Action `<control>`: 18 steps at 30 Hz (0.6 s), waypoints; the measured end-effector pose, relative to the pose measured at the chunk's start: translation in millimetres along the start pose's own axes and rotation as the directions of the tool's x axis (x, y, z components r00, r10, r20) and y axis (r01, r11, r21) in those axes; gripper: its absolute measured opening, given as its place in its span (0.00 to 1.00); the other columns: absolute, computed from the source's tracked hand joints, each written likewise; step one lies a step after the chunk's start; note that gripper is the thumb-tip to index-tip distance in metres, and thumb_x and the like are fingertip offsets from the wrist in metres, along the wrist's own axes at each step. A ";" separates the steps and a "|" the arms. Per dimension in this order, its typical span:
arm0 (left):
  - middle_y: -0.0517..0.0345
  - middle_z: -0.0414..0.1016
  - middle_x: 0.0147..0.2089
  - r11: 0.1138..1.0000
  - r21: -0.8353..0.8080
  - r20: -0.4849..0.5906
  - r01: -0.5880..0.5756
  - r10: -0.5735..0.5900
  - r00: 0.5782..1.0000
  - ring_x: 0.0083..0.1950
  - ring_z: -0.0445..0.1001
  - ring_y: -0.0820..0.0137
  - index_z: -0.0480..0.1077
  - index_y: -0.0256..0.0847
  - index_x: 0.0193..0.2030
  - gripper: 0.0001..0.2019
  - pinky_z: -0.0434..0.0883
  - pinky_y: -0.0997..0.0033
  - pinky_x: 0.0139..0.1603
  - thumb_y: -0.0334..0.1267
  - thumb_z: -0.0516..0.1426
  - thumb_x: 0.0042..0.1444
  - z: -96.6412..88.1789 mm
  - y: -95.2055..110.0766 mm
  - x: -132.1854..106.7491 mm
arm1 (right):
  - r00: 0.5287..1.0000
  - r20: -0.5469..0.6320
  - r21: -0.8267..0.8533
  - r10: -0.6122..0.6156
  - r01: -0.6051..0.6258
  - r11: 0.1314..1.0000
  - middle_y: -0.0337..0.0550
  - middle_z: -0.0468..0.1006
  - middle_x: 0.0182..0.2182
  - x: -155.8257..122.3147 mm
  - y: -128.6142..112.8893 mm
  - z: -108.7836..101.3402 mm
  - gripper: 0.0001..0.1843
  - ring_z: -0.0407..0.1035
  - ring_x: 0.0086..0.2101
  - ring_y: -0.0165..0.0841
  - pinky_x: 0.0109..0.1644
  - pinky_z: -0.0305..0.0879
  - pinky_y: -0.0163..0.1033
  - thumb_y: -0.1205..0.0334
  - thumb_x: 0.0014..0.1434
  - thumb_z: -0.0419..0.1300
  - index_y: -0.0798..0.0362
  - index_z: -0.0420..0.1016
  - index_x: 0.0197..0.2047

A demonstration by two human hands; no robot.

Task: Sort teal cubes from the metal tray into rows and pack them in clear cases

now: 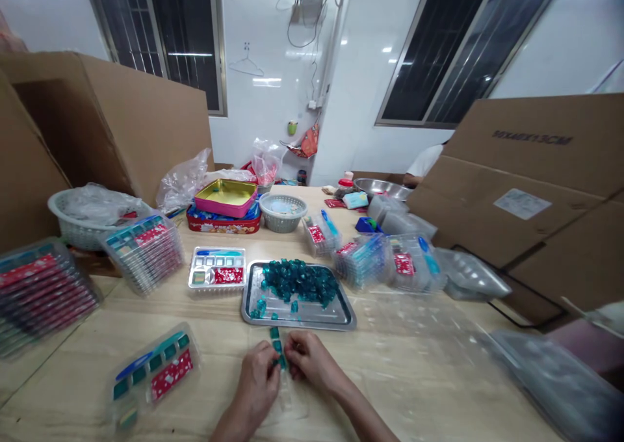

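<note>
Okay, here's where you're at: your left hand (251, 387) and your right hand (312, 361) sit close together on the pale wood tabletop (414, 390), just below the tray, and both grips are pulled in narrow, with the fingertips pinching a small translucent teal cube (281, 362) from either side. Two more teal cubes (275, 338) lie in a short line just above your fingers, and what looks like a clear plastic blister tray (287, 396) lies under your hands, though it's hard to make out.

Those cubes should be really light and stiff, but the glossy faces look slick, so I'd take each one by two opposite flat sides with your fingertips, not by the corners, or it could squirt away. I can't tell if they're glass, plastic or something softer, so go easy on the squeeze.

They're a deep see-through teal with shiny faces. A big heap of teal cubes (299, 283) sits on the rectangular steel tray (248, 299) ahead of you, with a few strays near its front edge. Off to your left is a clear plastic tray with teal cubes and a red label (153, 374).
</note>
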State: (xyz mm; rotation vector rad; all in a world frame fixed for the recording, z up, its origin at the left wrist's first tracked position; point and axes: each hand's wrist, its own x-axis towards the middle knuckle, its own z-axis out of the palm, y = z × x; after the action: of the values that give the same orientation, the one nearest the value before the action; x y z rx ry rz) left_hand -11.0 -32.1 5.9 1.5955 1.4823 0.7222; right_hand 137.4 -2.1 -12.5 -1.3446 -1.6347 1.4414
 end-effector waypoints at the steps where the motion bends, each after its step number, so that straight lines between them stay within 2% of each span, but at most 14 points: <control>1: 0.57 0.67 0.32 1.000 0.008 0.008 -0.005 0.005 1.000 0.33 0.60 0.84 0.70 0.35 0.26 0.10 0.51 0.84 0.37 0.29 0.48 0.46 0.2 -2.3 1.1 | 1.000 -0.022 -0.018 -0.013 0.013 1.000 0.34 0.64 0.15 3.7 -0.1 -3.7 0.03 0.62 0.16 0.28 0.20 0.56 0.31 0.64 0.49 0.51 0.54 0.62 0.26; 3: 0.57 0.68 0.32 1.000 0.020 0.035 -0.014 0.013 0.999 0.33 0.60 0.85 0.71 0.35 0.27 0.10 0.50 0.84 0.36 0.28 0.48 0.46 -0.1 -5.3 3.5 | 0.981 -0.155 -0.176 -0.118 0.090 0.980 0.37 0.68 0.20 14.0 -3.4 -15.3 0.02 0.64 0.20 0.29 0.25 0.59 0.32 0.67 0.48 0.51 0.55 0.65 0.27; 5: 0.57 0.69 0.32 1.000 0.020 0.064 -0.021 0.020 0.998 0.32 0.60 0.85 0.72 0.36 0.28 0.11 0.50 0.85 0.36 0.28 0.49 0.45 -1.5 -5.9 5.9 | 0.920 -0.257 -0.453 -0.294 0.154 0.878 0.41 0.71 0.27 26.7 -10.0 -29.9 0.07 0.66 0.27 0.30 0.32 0.60 0.33 0.72 0.47 0.51 0.56 0.68 0.29; 6: 0.57 0.69 0.32 1.000 0.015 0.073 -0.024 0.023 0.997 0.32 0.60 0.85 0.73 0.36 0.29 0.11 0.51 0.85 0.36 0.28 0.49 0.45 -2.7 -5.7 7.0 | 0.899 -0.252 -0.564 -0.358 0.164 0.810 0.42 0.71 0.30 33.0 -13.6 -37.1 0.09 0.66 0.30 0.30 0.36 0.60 0.33 0.73 0.46 0.51 0.56 0.69 0.31; 8: 0.58 0.69 0.32 1.000 0.012 0.082 -0.022 0.021 0.996 0.32 0.60 0.85 0.73 0.37 0.30 0.11 0.51 0.85 0.36 0.28 0.50 0.45 -5.6 -5.2 8.9 | 0.902 -0.180 -0.681 -0.393 0.175 0.711 0.44 0.72 0.33 43.7 -19.3 -48.7 0.12 0.66 0.34 0.31 0.40 0.58 0.34 0.75 0.46 0.51 0.56 0.71 0.34; 10: 0.58 0.69 0.32 1.000 0.019 0.094 -0.022 0.020 0.995 0.31 0.60 0.86 0.74 0.37 0.30 0.12 0.52 0.86 0.35 0.29 0.49 0.44 -8.7 -5.4 10.3 | 0.919 -0.113 -0.710 -0.379 0.192 0.677 0.44 0.72 0.32 50.8 -21.6 -55.0 0.11 0.66 0.36 0.33 0.41 0.57 0.34 0.75 0.45 0.52 0.56 0.71 0.33; 13: 0.59 0.69 0.33 0.998 0.036 0.119 -0.051 0.046 0.992 0.29 0.58 0.87 0.74 0.39 0.34 0.14 0.51 0.86 0.34 0.28 0.50 0.43 -11.4 -7.1 11.0 | 0.930 -0.086 -0.712 -0.358 0.194 0.675 0.45 0.71 0.31 53.3 -20.0 -57.0 0.07 0.65 0.36 0.34 0.40 0.55 0.34 0.74 0.45 0.54 0.56 0.71 0.28; 15: 0.60 0.69 0.33 0.996 0.049 0.120 -0.078 0.072 0.990 0.29 0.57 0.88 0.74 0.41 0.36 0.14 0.50 0.86 0.34 0.29 0.51 0.43 -11.3 -8.3 10.4 | 0.929 -0.103 -0.696 -0.354 0.187 0.694 0.45 0.71 0.31 50.1 -18.6 -56.4 0.06 0.65 0.35 0.34 0.39 0.55 0.35 0.73 0.46 0.54 0.56 0.70 0.29; 18: 0.61 0.68 0.32 0.992 0.075 0.111 -0.100 0.092 0.990 0.29 0.56 0.88 0.74 0.40 0.32 0.11 0.48 0.85 0.34 0.31 0.51 0.46 -9.7 -7.9 8.7 | 0.925 -0.160 -0.638 -0.345 0.170 0.751 0.43 0.70 0.28 40.1 -18.8 -54.5 0.05 0.64 0.32 0.33 0.37 0.55 0.35 0.71 0.48 0.53 0.56 0.69 0.29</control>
State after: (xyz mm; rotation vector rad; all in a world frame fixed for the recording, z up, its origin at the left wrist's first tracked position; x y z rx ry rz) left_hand -22.1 -22.1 2.9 1.7492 1.3796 0.6268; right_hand 167.1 56.9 11.5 -1.4809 -2.0934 0.5240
